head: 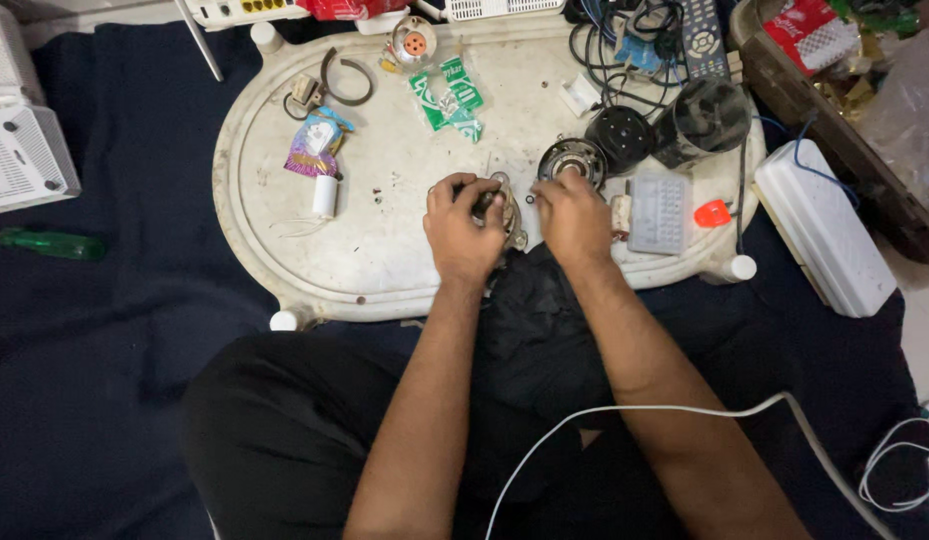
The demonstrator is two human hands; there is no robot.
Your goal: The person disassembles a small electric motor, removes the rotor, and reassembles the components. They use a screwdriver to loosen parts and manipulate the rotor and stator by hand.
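Observation:
My left hand (462,230) grips a small round metal motor part (506,208) on the white oval tray (284,240), fingers curled over its top. My right hand (574,218) rests just right of that part, fingers bent down beside it; what it touches is hidden. A round black-and-metal motor housing (572,159) lies just beyond my right hand. A black cloth (529,290) hangs over the tray's near edge below both hands.
Two black cylindrical parts (674,125), a grey keypad piece (659,210), an orange bit (712,213), green packets (449,97), a white cylinder (325,196) and tangled cables (624,40) sit on the tray. A green screwdriver (49,243) lies left; a white box (819,225) right.

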